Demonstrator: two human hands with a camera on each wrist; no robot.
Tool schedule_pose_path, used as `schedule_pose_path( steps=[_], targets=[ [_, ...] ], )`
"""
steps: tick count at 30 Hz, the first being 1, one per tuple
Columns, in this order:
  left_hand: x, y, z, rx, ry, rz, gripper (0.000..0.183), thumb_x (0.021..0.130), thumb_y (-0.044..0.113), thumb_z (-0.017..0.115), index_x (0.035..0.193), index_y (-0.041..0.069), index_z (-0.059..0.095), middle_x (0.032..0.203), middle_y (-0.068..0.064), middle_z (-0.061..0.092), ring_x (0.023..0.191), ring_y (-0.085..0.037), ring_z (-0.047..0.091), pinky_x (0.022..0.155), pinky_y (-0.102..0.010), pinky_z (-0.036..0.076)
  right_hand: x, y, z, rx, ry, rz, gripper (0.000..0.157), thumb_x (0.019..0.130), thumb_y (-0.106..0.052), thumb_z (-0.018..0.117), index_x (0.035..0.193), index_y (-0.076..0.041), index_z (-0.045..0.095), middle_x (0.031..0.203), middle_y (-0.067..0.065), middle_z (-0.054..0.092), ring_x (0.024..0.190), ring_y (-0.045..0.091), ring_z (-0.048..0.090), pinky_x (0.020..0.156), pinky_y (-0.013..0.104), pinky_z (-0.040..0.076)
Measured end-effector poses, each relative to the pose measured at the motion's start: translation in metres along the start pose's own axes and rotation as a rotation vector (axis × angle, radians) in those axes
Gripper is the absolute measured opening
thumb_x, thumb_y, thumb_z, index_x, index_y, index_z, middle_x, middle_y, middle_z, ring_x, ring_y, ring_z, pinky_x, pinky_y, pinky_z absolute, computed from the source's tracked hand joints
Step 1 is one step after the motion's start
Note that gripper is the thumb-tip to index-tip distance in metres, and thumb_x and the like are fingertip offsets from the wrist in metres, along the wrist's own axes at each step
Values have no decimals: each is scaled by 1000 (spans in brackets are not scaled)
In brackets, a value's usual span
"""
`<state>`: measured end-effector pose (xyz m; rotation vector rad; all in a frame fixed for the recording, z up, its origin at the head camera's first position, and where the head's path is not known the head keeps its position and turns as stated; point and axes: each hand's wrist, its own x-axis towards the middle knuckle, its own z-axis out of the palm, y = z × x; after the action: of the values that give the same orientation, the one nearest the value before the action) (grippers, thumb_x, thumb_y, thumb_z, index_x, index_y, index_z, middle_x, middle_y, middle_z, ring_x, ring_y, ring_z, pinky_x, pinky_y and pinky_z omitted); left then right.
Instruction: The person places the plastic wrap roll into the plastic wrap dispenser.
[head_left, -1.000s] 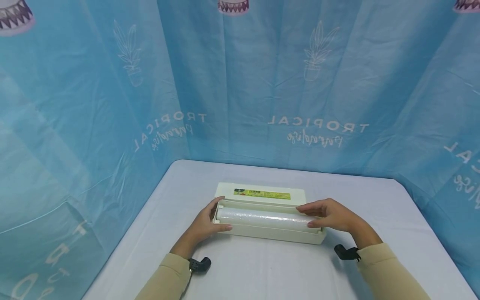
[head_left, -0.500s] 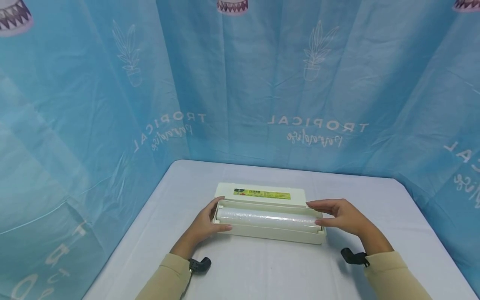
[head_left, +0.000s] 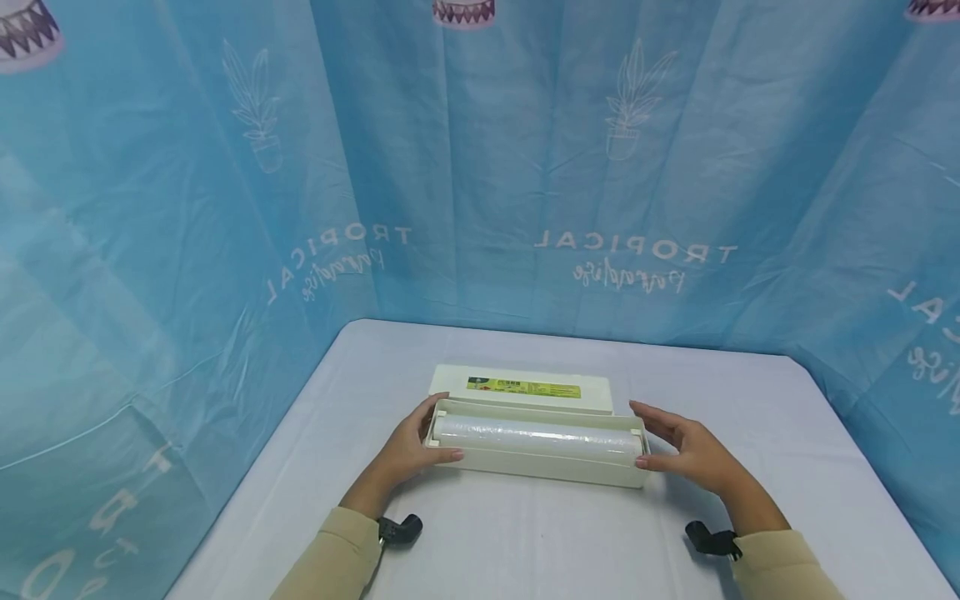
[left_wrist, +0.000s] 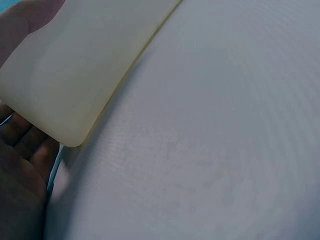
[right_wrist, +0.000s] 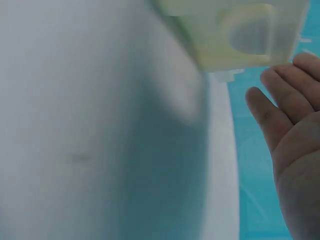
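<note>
The right hand [head_left: 693, 454] has shifted outward from above the film roll [head_left: 532, 433] to the right end of the pale box [head_left: 540, 471], so the roll now shows from end to end, lying lengthwise inside. Its fingers are extended and loosely spread, the thumb at the box's front corner, seemingly without a grip. The left hand [head_left: 408, 446] stays clasped around the box's left end. A labelled lid [head_left: 525, 390] lies just behind on the tabletop [head_left: 480, 542].

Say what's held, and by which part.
The left hand grips the long box by its left end. The right hand is at the right end; whether it touches there cannot be told.
</note>
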<state>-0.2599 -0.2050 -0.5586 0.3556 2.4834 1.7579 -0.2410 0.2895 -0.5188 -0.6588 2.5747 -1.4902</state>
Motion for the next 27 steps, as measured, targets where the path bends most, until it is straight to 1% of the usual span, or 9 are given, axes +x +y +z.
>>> schedule_pose_path(
  steps=[1,2,4,7,10,14,18,24,27],
  targets=[
    [0,0,0,0,0,1,110,69,34,102,161,27,42,156,-1,50,136,-28,54,108,-52,48,-2,2,2,1,3,9,91,85,-24,92,158,-1,44,160,16,45,143,43,45,114,60,34],
    [0,0,0,0,1,0,110,69,34,102,161,28,42,156,-1,50,136,-28,54,108,-51,48,-3,3,4,5,5,21,94,84,-24,93,159,-1,42,162,16,43,143,42,45,114,56,35],
    [0,1,0,-3,4,-2,109,69,34,102,160,28,43,156,-1,50,136,-28,54,108,-51,47,-6,7,8,13,5,26,98,83,-22,94,161,0,38,163,19,40,143,43,44,114,45,37],
    [-1,1,0,-17,4,-5,108,70,32,102,160,28,43,156,-1,50,135,-28,54,108,-51,48,-9,11,13,16,13,34,104,81,-22,95,162,1,35,164,19,37,145,41,42,110,25,36],
    [-1,1,0,-19,1,-4,108,70,31,101,160,28,42,155,-1,50,134,-27,55,107,-51,49,-10,14,16,33,20,41,106,80,-22,96,162,2,33,164,19,37,145,41,41,107,19,36],
    [-2,0,0,-14,-1,2,108,71,32,101,161,28,42,154,-1,51,132,-26,56,107,-50,49,-10,15,19,33,21,54,106,82,-24,94,163,3,31,165,20,36,146,42,40,108,20,37],
    [-1,-1,1,-11,-3,6,108,71,32,101,161,27,42,154,-2,51,132,-27,56,106,-50,49,-9,14,21,28,18,69,109,83,-24,94,165,-1,27,165,20,36,146,42,40,109,24,37],
    [-1,0,0,-19,-1,5,109,71,32,101,161,26,42,155,-2,50,134,-27,55,107,-51,49,-7,11,26,21,45,77,111,82,-28,95,167,-7,27,162,20,40,143,44,44,112,50,39],
    [-1,0,0,-26,-6,11,109,71,31,101,162,25,41,156,-2,50,136,-28,54,108,-51,48,-7,9,29,17,59,88,110,81,-30,95,166,-9,29,161,22,41,142,45,45,111,55,40]
  ],
)
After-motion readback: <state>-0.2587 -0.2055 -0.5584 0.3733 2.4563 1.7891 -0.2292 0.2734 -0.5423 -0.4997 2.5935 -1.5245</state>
